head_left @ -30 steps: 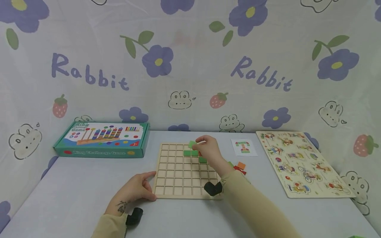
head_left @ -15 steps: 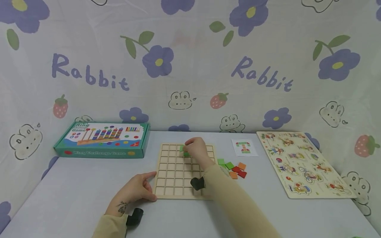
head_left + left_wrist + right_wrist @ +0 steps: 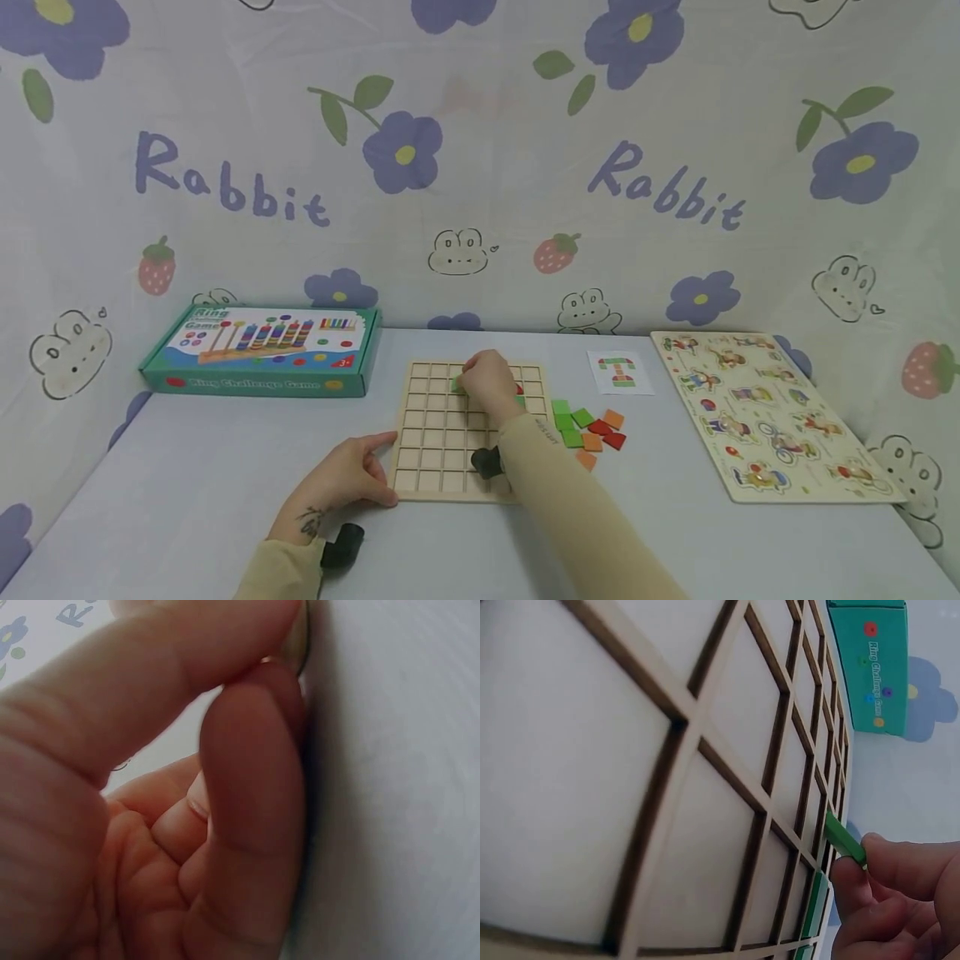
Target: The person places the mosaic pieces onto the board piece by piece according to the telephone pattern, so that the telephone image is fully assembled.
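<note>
Mid-frame, the right hand (image 3: 487,385) is pinching a flat green tile (image 3: 844,838) at the mostly unfilled wooden grid board (image 3: 431,437) (left hand (image 3: 343,475) loosely touching), red, orange and green square tiles (image 3: 572,439) lying unplaced rightward.

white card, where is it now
In the head view, the white card lies right of the grid board, beyond the loose tiles and left of the picture board.

Backdrop (image 3: 495,175) says "Rabbit" x2, grn box (image 3: 261,350) says "Ring Challenge Game" & "3+".

The grid board (image 3: 453,438) is matt wood, the green tile (image 3: 845,839) smooth, perhaps painted.
</note>
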Demonstrator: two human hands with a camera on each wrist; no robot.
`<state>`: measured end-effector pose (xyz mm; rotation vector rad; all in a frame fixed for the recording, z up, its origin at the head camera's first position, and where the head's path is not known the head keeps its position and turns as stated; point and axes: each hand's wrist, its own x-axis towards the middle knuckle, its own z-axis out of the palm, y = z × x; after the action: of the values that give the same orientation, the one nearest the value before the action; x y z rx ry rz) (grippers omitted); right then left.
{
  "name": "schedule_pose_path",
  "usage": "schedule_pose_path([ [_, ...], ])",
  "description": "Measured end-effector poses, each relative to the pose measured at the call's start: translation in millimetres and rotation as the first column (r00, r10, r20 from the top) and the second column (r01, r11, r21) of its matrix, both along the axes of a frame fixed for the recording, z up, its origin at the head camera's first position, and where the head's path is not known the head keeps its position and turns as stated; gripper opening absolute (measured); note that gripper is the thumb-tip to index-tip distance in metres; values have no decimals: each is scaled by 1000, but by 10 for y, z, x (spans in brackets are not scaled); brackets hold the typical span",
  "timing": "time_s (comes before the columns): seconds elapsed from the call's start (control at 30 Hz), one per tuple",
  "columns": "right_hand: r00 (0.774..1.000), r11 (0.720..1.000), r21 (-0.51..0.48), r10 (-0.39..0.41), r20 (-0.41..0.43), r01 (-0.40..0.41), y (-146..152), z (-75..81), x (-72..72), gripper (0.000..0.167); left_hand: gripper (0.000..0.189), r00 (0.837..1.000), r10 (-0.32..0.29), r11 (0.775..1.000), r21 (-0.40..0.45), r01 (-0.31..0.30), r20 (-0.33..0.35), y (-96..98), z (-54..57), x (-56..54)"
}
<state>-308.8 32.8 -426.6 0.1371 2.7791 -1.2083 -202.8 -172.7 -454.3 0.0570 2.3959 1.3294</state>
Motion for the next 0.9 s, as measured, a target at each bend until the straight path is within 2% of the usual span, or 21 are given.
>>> schedule_pose_path([
  [0.17,1000,999,42,6,-12,-6,-25,-42,-32,15,90,1000,5,1000,1,-5,6,5,7,2],
  [0.4,997,983,180,50,-63,-38,-85,-49,-26,11,90,999,-26,1000,14,26,-21,-15,-14,2],
  [0.6,993,957,282,93,-72,-69,-144,-57,-24,39,89,998,-42,999,28,43,-40,-37,-45,-1],
  [0.9,995,928,367,90,-42,-69,-172,-78,-34,35,90,999,-39,999,36,40,-36,-38,-49,-5],
])
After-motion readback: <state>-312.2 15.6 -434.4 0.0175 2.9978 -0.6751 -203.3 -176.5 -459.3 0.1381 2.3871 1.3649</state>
